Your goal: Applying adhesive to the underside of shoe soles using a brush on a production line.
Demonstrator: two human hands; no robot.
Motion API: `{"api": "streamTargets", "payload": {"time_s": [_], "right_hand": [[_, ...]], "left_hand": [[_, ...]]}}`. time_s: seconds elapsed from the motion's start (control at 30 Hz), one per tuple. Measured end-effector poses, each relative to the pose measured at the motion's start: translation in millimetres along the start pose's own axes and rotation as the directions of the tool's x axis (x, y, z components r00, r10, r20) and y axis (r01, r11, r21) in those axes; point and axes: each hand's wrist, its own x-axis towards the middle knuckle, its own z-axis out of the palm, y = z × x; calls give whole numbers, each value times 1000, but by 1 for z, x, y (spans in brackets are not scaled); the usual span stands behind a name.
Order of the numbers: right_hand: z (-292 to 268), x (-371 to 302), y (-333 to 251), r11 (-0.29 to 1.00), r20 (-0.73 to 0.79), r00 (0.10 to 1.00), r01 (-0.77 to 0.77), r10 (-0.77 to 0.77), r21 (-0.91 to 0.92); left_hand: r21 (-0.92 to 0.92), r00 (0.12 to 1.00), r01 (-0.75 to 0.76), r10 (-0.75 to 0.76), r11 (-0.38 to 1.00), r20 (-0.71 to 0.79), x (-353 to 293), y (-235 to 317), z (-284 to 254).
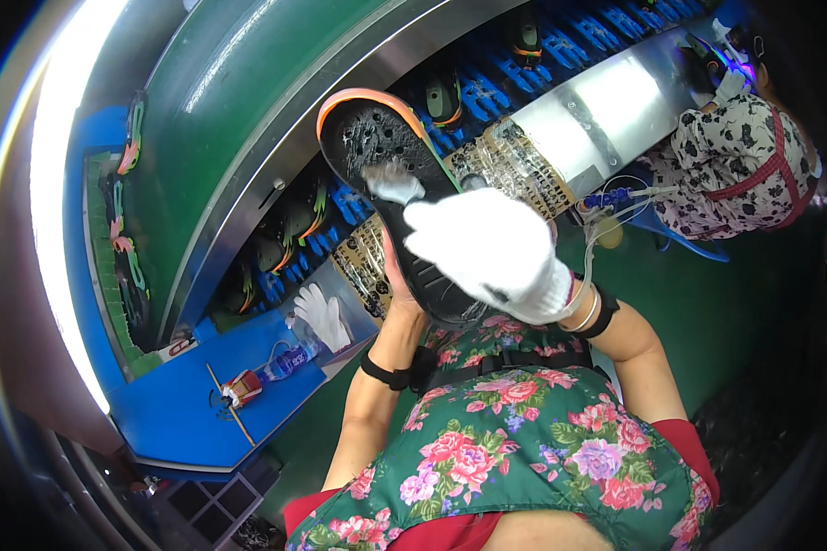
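Note:
A black shoe sole with an orange and green edge is held up in front of me, its holed inner face turned toward me. My bare left hand grips its left side near the lower end, fingers mostly hidden behind it. My right hand, in a white glove, is closed round a brush. Its pale bristles press on the middle of the sole, while the handle is hidden in the glove. Wet, glossy streaks cover the sole's upper part.
Behind the sole runs a line of blue racks carrying more soles. Patterned board and a metal plate lie before it. A blue table at left holds a spare glove and a bottle. A co-worker sits right.

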Motion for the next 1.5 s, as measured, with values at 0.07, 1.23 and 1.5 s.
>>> {"api": "streamTargets", "payload": {"time_s": [0.07,1.23,1.5], "right_hand": [[2,-2,0,985,-17,998,-51,55,168],[15,-24,6,974,84,996,9,-29,227],[16,-33,13,903,65,982,-188,176,386]], "left_hand": [[-40,999,-31,33,999,36,5,-2,5],[154,972,-154,122,976,200,59,28,23],[256,987,-155,141,954,75,47,31,28]]}}
